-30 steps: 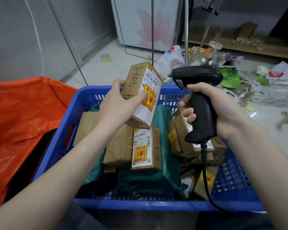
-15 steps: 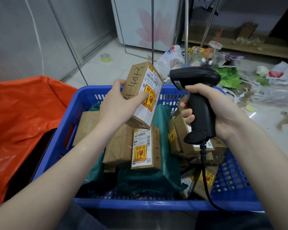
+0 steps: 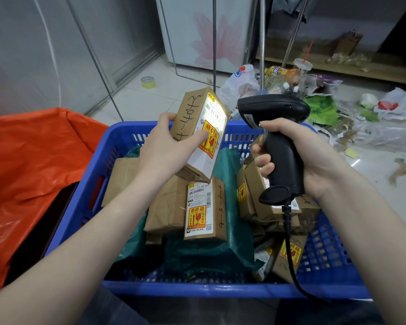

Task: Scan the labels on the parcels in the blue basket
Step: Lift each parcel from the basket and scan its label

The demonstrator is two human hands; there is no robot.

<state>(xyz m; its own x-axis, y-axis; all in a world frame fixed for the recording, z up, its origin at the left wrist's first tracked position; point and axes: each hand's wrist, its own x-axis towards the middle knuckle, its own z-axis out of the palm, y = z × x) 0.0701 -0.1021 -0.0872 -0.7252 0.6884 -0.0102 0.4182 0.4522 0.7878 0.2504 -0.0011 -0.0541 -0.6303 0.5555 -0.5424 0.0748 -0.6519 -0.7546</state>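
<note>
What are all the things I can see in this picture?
held parcel: one, brown with a lit white label, above the basket
scanner: one, black, corded, facing the label
blue basket: one, centre
other parcels: several, brown, in the basket on green bags
orange sheet: one, left
tape roll: one, yellow, floor behind
litter: scattered, mixed, floor at right
left hand: grips the held parcel
right hand: grips the scanner

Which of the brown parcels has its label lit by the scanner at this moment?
The parcel marked 4-4042, held up above the blue basket by the left hand. Its label glows bright; the other parcels lie unlit in the basket.
</note>
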